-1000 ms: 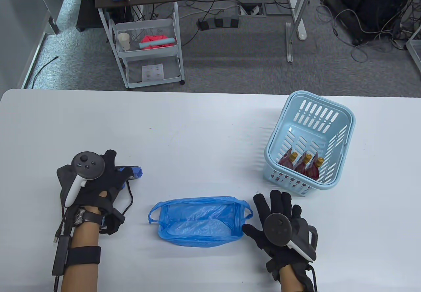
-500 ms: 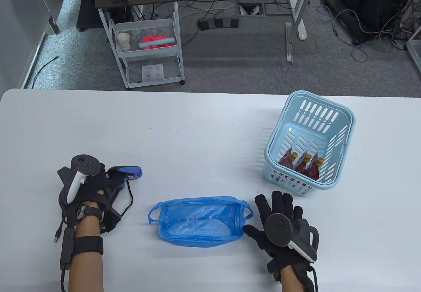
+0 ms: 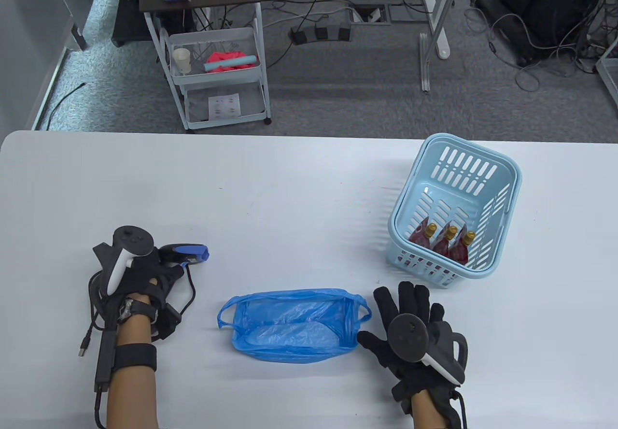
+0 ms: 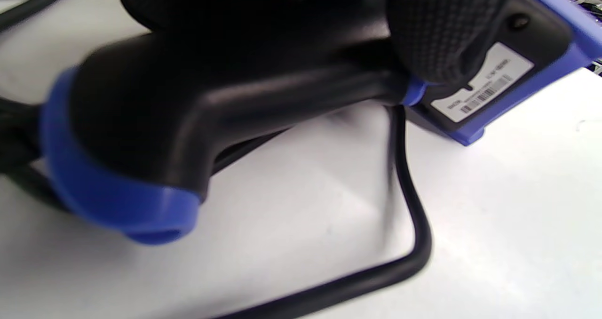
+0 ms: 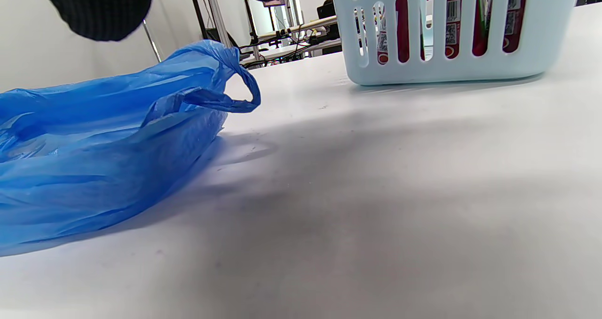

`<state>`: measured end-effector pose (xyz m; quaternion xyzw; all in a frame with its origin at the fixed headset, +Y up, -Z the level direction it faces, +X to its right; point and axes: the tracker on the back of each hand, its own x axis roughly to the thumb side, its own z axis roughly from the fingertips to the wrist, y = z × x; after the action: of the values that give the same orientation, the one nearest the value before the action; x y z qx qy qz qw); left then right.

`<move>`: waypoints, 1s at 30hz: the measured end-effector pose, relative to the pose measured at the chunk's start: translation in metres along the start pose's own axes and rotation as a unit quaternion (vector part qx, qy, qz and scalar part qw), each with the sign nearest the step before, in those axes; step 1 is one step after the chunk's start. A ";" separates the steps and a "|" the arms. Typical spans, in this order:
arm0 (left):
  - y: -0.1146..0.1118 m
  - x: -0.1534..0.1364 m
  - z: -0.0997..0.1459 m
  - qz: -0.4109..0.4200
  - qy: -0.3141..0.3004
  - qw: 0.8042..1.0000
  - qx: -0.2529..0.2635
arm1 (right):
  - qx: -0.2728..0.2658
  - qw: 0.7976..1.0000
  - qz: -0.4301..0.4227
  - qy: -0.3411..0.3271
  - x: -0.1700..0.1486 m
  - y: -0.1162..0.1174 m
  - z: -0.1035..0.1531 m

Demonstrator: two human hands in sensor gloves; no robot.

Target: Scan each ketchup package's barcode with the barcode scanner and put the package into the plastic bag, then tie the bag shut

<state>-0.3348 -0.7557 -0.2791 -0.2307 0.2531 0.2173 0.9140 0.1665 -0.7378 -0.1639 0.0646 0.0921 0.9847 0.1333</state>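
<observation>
Ketchup packages (image 3: pixel 442 243), three red pouches with gold caps: all in the pale blue slotted plastic basket (image 3: pixel 502 178), far right of the white tabletop (image 3: pixel 289 192). None scanned or bagged. Crumpled blue plastic bag (image 3: pixel 289 325) lies open, empty, untied. Right hand (image 3: pixel 410 327) flat beside it, fingers straight, holding nothing. Left hand (image 3: pixel 140 272) grips the black-and-blue corded barcode scanner (image 3: pixel 186 252).

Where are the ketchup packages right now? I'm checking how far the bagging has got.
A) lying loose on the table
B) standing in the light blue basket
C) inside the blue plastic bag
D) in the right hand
B: three red ketchup packages stand in the basket; the plastic bag holds none.
</observation>
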 end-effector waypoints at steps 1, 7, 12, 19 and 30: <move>0.000 0.001 0.000 0.000 -0.001 1.000 0.001 | 0.000 1.000 0.000 0.000 0.000 0.000 0.000; 0.000 0.007 0.002 -0.011 0.000 1.000 0.010 | 0.005 1.000 0.001 0.000 0.000 0.001 0.000; 0.000 0.009 0.003 -0.017 -0.001 1.000 0.016 | 0.008 1.000 0.003 -0.001 0.002 0.002 0.000; -0.003 0.004 0.001 0.003 0.000 1.000 0.005 | 0.012 1.000 0.006 -0.003 0.003 0.003 -0.001; -0.001 0.006 0.004 0.007 -0.018 1.000 0.015 | 0.018 1.000 0.010 -0.005 0.006 0.006 -0.002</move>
<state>-0.3283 -0.7525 -0.2790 -0.2109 0.2413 0.2235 0.9205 0.1591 -0.7419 -0.1643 0.0731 0.1085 0.9838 0.1222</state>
